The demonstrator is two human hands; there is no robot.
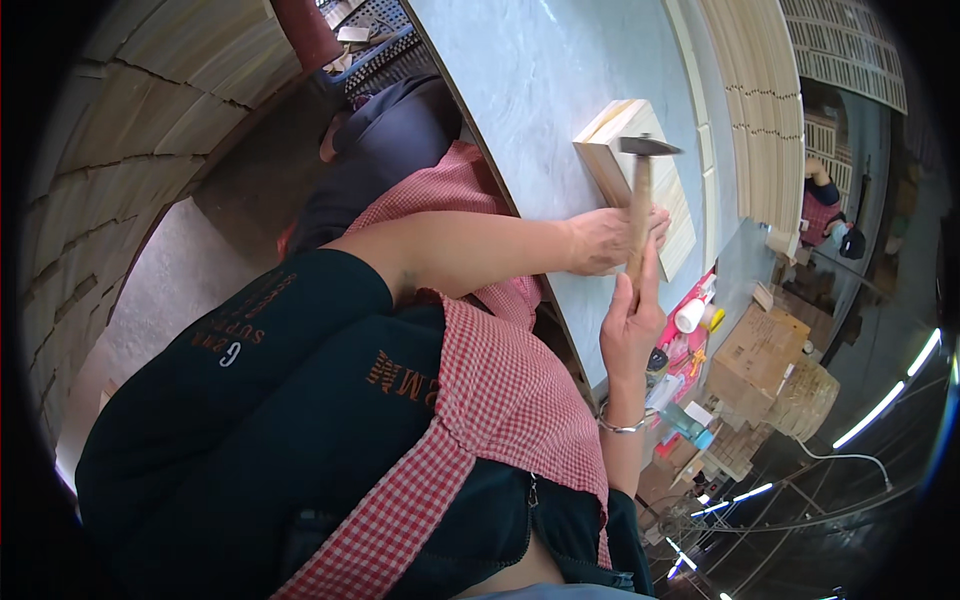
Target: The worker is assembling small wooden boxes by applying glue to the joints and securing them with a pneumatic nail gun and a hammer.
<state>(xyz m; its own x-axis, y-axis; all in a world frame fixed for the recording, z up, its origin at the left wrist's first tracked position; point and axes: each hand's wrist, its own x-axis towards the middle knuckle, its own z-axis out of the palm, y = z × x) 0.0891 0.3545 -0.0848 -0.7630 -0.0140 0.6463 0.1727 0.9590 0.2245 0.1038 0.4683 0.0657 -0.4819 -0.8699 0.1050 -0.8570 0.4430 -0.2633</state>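
A pale, flat wooden box [612, 160] lies on the grey-blue tabletop. My left hand [602, 242] grips it at its near edge, with fingers over the top; the hammer handle partly covers those fingers. In my right hand [632, 325], closed round the lower handle, is a hammer [641, 195] with a light wooden handle and a dark metal head. The head is raised and appears in front of the box's top; I cannot tell how far above it.
Stacked wooden boards [765, 110] line the table's far side. Right of my hands are a white spool [690, 316], a blue-capped bottle [690, 428] and a cardboard box [755, 350]. A blue basket [385, 50] stands at upper left. Another person [822, 215] is in the background.
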